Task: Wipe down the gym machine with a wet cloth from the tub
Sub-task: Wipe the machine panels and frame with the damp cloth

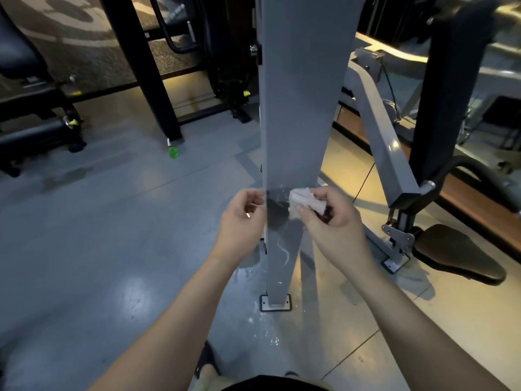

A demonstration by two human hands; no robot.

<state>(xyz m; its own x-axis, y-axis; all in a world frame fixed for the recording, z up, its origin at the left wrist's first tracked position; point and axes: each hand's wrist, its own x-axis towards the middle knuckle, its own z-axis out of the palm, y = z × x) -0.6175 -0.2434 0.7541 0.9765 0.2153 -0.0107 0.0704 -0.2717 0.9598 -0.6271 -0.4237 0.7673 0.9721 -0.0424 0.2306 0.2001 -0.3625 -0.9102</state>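
Observation:
A tall grey steel column (298, 108) of the gym machine rises in front of me, bolted to the floor by a foot plate (275, 303). My right hand (332, 218) grips a bunched white wet cloth (303, 203) and presses it against the column's face, where a dark wet patch and water streaks show. My left hand (242, 221) rests on the column's left edge with its fingers curled loosely; nothing is held in it. The tub is out of view.
A grey angled arm (380, 128) and a black seat pad (456, 252) stand to the right. Black machine frames (146, 69) and a bench (33, 131) fill the left. A small green bottle (173, 152) sits on the floor. Water drops lie near the foot plate.

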